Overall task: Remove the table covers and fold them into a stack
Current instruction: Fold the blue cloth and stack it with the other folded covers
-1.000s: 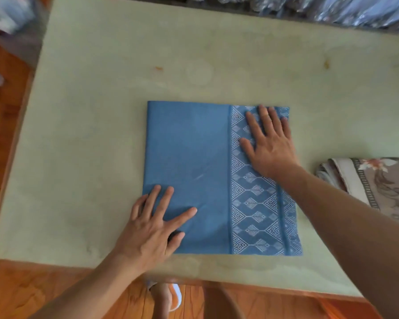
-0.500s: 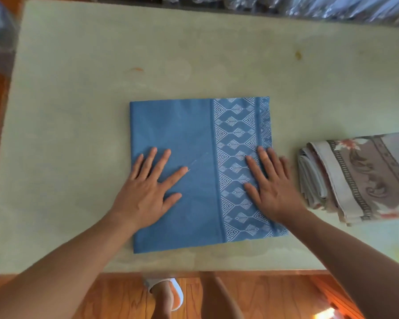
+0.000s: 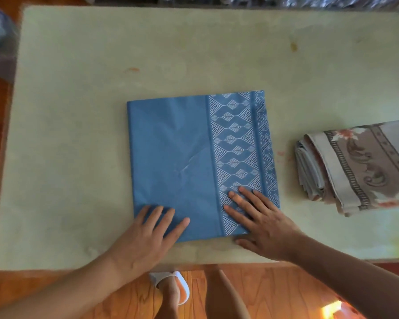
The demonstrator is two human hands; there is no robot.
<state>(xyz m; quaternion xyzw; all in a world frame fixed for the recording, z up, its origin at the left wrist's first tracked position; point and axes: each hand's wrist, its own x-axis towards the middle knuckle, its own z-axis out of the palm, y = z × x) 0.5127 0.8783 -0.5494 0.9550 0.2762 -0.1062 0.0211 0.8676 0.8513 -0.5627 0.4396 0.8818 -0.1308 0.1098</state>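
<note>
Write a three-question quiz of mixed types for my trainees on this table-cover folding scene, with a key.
1. True or false: the left hand and the right hand both lie flat on the blue folded cover.
2. Which side of the blue folded cover carries the white geometric band: A) the person's left, B) the person's right, C) the far edge?
3. Fill in: the floral folded cover lies on the table to the person's ____ of the blue one, apart from it.

Key: 1 true; 2 B; 3 right.
</note>
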